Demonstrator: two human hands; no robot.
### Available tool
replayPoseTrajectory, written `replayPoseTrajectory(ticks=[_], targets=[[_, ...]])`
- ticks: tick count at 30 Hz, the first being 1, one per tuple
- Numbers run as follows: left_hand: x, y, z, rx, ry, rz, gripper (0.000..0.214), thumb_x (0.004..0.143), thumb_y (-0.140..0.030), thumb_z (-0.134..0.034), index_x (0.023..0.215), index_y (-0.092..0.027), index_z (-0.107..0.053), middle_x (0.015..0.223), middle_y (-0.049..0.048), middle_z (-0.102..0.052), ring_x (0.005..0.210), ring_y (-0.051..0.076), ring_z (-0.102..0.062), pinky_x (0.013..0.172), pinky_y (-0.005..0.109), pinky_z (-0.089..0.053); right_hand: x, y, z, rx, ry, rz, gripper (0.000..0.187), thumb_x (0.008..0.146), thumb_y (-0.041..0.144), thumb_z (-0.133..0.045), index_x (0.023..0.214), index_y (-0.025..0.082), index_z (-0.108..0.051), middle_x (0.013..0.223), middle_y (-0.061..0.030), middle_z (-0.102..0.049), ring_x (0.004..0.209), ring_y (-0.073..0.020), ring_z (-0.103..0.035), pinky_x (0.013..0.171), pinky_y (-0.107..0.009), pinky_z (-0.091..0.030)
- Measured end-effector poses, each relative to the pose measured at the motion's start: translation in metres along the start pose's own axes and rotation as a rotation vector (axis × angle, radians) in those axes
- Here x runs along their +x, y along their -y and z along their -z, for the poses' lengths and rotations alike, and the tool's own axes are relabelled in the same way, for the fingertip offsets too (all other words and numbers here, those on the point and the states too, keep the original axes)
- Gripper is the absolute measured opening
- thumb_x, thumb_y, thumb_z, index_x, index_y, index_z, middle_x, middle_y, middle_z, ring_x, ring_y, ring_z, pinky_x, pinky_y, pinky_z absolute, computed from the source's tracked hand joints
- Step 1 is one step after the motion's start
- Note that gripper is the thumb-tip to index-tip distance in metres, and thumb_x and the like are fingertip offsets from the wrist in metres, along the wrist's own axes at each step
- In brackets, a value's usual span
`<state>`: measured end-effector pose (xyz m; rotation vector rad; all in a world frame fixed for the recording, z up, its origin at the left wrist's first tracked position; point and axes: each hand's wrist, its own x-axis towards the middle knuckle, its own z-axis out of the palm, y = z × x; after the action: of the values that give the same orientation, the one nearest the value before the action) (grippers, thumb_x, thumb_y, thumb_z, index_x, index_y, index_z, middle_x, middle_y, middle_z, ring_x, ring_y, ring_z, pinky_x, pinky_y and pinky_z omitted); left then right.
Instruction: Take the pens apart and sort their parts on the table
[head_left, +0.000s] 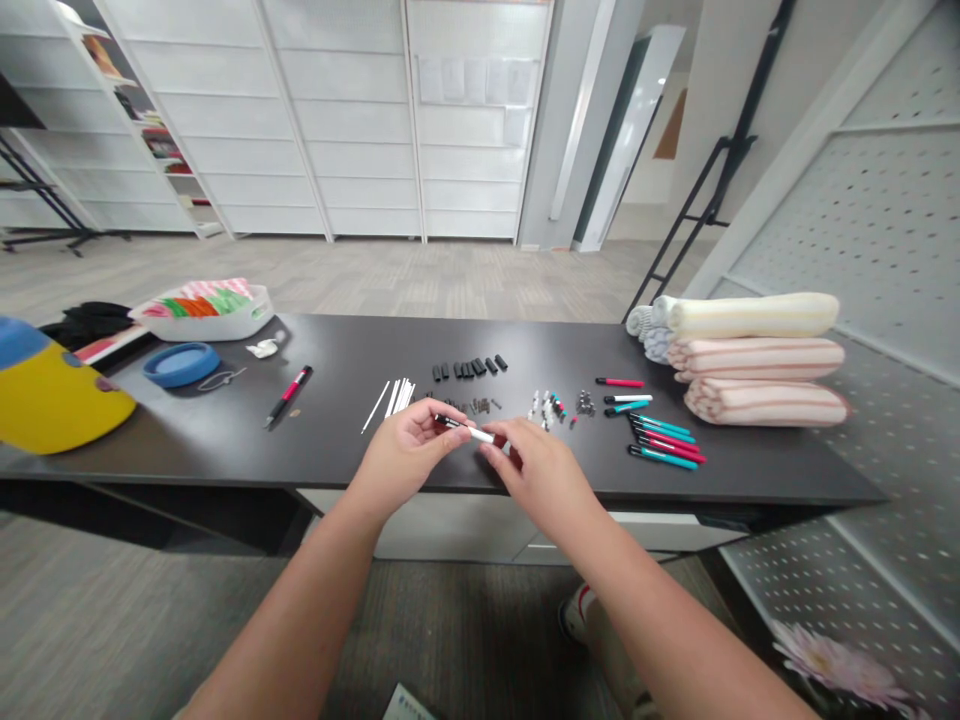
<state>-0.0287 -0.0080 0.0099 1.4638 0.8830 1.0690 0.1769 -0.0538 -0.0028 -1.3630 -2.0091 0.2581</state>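
Between my two hands, above the front of the dark table, is a black-and-white pen (480, 435). My left hand (409, 445) is closed round its black part. The fingertips of my right hand (529, 455) pinch its white end. Just beyond my hands lie several small metal pieces (484, 405), partly hidden, and a row of short black tubes (469, 369). White thin sticks (401, 395) lie left of my left hand. Small coloured and white tips (551, 408) and tiny dark parts (585, 402) lie past my right hand.
Several pink, blue and white pens (660, 440) lie at right, before rolled towels (757, 355). On the left are a red-and-black pen (289, 397), a blue ring (181, 364), a yellow-and-blue object (60, 390) and a white tray (240, 318) of colourful packets. A pegboard panel (877, 230) stands right.
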Motion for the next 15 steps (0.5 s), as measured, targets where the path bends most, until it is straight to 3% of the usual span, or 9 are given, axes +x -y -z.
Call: replayPoseTrajectory(ticks=[6, 12, 15], targets=[[0.001, 0.002, 0.003, 0.025, -0.019, 0.021, 0.029, 0.085, -0.041, -0.083, 0.1, -0.018, -0.072, 0.1, 0.0076, -0.079, 0.09, 0.019, -0.072, 0.085, 0.03, -0.056, 0.001, 0.002, 0.005, -0.027, 0.0, -0.043, 0.014, 0.101, 0.027, -0.061, 0.11, 0.021, -0.071, 0.098, -0.0055, -0.074, 0.087, -0.0202, -0.068, 0.08, -0.031, -0.049], [0.003, 0.006, 0.002, -0.013, -0.112, 0.01, 0.032, 0.088, -0.045, -0.08, 0.098, -0.017, -0.068, 0.111, 0.0102, -0.079, 0.093, 0.018, -0.072, 0.084, 0.031, -0.058, -0.002, -0.017, 0.048, -0.212, -0.226, -0.232, 0.019, 0.101, 0.031, -0.058, 0.106, 0.021, -0.074, 0.092, -0.0049, -0.077, 0.08, -0.0203, -0.07, 0.076, -0.031, -0.048], [0.003, 0.007, 0.001, -0.02, -0.114, 0.016, 0.033, 0.088, -0.045, -0.08, 0.098, -0.017, -0.067, 0.109, 0.0105, -0.08, 0.091, 0.018, -0.072, 0.081, 0.03, -0.058, -0.005, -0.026, 0.06, -0.379, -0.167, -0.236, 0.021, 0.1, 0.03, -0.058, 0.106, 0.021, -0.076, 0.089, -0.0059, -0.075, 0.081, -0.0223, -0.07, 0.073, -0.032, -0.047]])
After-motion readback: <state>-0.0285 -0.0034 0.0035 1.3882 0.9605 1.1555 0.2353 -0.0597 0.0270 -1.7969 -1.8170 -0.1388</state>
